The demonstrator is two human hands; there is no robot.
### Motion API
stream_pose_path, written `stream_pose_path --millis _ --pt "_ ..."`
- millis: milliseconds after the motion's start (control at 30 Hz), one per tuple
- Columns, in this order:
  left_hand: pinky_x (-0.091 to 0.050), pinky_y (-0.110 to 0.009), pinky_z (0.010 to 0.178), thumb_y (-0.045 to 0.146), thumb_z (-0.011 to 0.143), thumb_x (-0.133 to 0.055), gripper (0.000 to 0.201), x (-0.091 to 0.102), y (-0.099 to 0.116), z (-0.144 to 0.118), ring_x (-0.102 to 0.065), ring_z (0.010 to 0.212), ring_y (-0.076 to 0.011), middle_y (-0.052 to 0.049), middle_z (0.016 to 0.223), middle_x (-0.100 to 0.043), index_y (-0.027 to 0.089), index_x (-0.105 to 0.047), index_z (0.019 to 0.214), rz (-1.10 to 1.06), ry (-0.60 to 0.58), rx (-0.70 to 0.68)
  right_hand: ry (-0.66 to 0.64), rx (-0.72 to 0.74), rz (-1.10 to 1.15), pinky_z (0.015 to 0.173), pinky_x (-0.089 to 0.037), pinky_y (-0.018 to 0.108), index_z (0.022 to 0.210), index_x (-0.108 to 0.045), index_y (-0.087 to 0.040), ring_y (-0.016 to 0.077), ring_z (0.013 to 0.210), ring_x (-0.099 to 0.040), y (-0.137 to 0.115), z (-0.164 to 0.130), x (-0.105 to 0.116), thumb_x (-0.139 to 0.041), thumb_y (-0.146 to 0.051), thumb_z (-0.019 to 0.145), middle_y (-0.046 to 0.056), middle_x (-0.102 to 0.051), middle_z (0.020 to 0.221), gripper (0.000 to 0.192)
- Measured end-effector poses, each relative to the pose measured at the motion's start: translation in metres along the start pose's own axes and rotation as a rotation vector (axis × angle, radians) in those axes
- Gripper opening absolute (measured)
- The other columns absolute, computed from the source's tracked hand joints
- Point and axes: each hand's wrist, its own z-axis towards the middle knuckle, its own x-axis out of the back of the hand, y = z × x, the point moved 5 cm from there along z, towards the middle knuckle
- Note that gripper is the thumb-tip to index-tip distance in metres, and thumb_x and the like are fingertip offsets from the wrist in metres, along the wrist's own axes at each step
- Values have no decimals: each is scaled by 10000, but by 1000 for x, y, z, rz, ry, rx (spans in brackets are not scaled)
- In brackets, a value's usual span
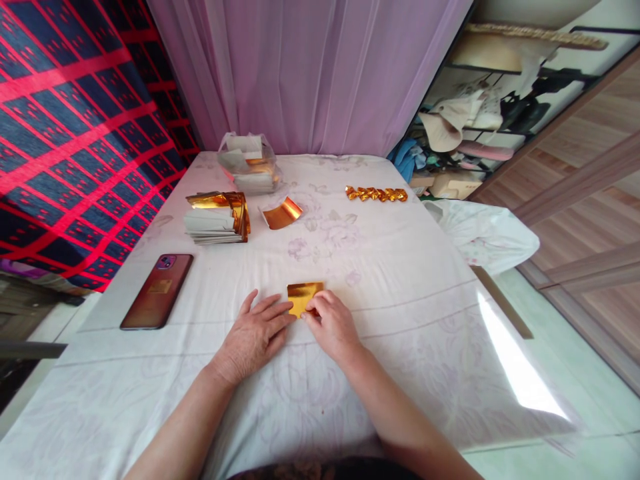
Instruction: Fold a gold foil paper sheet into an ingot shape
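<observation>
Both hands press flat on the gold foil sheet, left hand spread, right hand pinching its edge.

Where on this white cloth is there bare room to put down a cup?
Bare cloth lies right of both hands, below the row of folded gold foil pieces. Another patch lies between that row and the small gold foil sheet. The far left is crowded: red phone, foil paper stack, curled foil sheet, plastic bag.
</observation>
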Motion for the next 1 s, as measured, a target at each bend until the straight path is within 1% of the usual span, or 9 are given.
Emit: stream_pose_path --millis 100,200,333,500,600,667,767,900,1000 --pt "-170 -597 1166 198 882 -527 327 0 0 0 -523 1286 -272 -28 1291 -662 296 -664 1161 -12 3 7 -16 30 43 779 -477 296 800 -603 -223 173 846 -604 4 -1 3 -589 -104 836 32 -608 891 124" --pt "-158 -592 1173 196 879 -525 326 0 1 0 -521 1288 -268 -32 1286 -664 294 -667 1156 -25 11 16 -15 31 46 771 -480 296 811 -614 -221 171 835 -599 10 -3 7 -579 -92 831 37 -611 903 135" --pt "-161 -589 1173 199 880 -521 316 0 1 0 -524 1285 -268 -34 1280 -668 289 -673 1142 -34 18 19 -1 -7 16 740 -475 286 799 -619 -225 161 788 -595 19 -7 14 -585 -98 821 28 -612 877 133" --pt "-181 -597 1163 188 876 -530 315 0 0 0 -529 1279 -273 -27 1291 -664 289 -672 1139 -26 8 11 7 -93 -66 736 -464 286 787 -620 -232 173 817 -611 31 -12 22 -590 -103 805 21 -621 861 134" --pt "-192 -606 1154 190 880 -529 305 -1 -2 0 -528 1281 -277 -27 1291 -664 285 -671 1133 -28 5 11 25 -140 -32 706 -464 273 789 -620 -232 156 766 -612 40 -13 25 -558 -79 786 11 -623 858 165" --pt "-197 -610 1150 189 877 -531 300 -1 -2 0 -527 1281 -280 -30 1290 -664 282 -672 1126 -32 10 9 35 -145 16 684 -467 264 803 -622 -233 144 730 -609 44 -13 27 -534 -65 775 9 -630 869 192" --pt "-202 -606 1152 180 871 -532 292 -2 -2 0 -537 1268 -279 -34 1273 -673 276 -674 1107 -31 34 9 67 -100 68 678 -480 263 847 -629 -233 148 743 -623 43 -14 29 -503 -64 781 18 -644 893 221" --pt "-209 -587 1159 176 881 -527 280 -2 -2 1 -552 1246 -267 -31 1242 -688 281 -674 1095 -21 61 3 157 66 76 763 -501 290 903 -646 -224 180 852 -639 27 -15 34 -504 -110 848 47 -655 902 191" --pt "-222 -580 1156 169 884 -529 278 -2 -2 1 -552 1244 -261 -26 1239 -688 285 -672 1092 -19 74 1 114 163 25 829 -499 322 949 -671 -228 193 913 -627 14 -14 32 -544 -113 860 51 -686 962 193"
